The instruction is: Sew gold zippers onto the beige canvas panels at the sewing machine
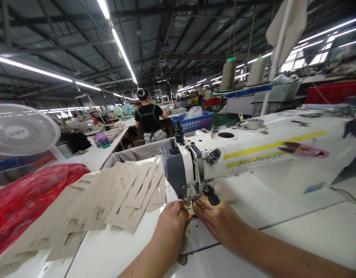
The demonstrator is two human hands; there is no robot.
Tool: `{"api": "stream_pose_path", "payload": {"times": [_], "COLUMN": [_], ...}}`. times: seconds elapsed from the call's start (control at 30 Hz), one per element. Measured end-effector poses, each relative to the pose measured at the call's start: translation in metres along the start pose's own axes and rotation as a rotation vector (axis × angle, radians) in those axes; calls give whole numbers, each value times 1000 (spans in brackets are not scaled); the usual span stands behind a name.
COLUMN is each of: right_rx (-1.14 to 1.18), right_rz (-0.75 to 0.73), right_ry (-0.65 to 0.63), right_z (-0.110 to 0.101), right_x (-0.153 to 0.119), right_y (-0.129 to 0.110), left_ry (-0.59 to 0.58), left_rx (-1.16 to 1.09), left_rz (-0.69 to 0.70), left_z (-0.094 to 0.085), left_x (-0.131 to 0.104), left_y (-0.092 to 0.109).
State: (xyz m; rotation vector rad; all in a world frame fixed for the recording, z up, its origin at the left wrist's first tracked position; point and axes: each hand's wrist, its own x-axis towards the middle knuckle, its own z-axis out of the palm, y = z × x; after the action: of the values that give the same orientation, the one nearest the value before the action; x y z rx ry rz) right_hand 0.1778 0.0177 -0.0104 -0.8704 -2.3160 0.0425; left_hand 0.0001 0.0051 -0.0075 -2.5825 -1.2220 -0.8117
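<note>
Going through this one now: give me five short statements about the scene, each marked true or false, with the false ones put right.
1. The left hand and right hand are close together at the needle end of the sewing machine. True.
2. A red plastic bag lies to the left of the beige pieces. True.
3. The beige pieces lie to the right of the needle. False: they lie to its left.
4. A pair of pink-handled snips is held in the right hand. False: the snips are on the side of the sewing machine.
5. The fan at the left is black. False: the fan is white.
</note>
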Motion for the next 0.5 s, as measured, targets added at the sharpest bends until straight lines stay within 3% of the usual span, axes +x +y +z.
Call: {"api": "stream_pose_path", "payload": {"times": [0.17, 0.33, 0.43, 0.5], "right_rx": [11, -204, -426, -381], "right_rz": [38, -24, 19, 0], "right_ry": [-24, -108, -105, -93], "right_z": [1, -23, -33, -31], "right_x": [0, -6, -28, -52], "right_y": [3, 30, 29, 11], "left_ry": [14, 34, 60, 22], "left_rx": [-22, -28, -72, -99], "left_rz": [-37, -26, 138, 305], "left_z": [1, -11, -19, -20], "left_x": [1, 0, -2, -4], "left_y": [-3, 5, 25, 39]}}
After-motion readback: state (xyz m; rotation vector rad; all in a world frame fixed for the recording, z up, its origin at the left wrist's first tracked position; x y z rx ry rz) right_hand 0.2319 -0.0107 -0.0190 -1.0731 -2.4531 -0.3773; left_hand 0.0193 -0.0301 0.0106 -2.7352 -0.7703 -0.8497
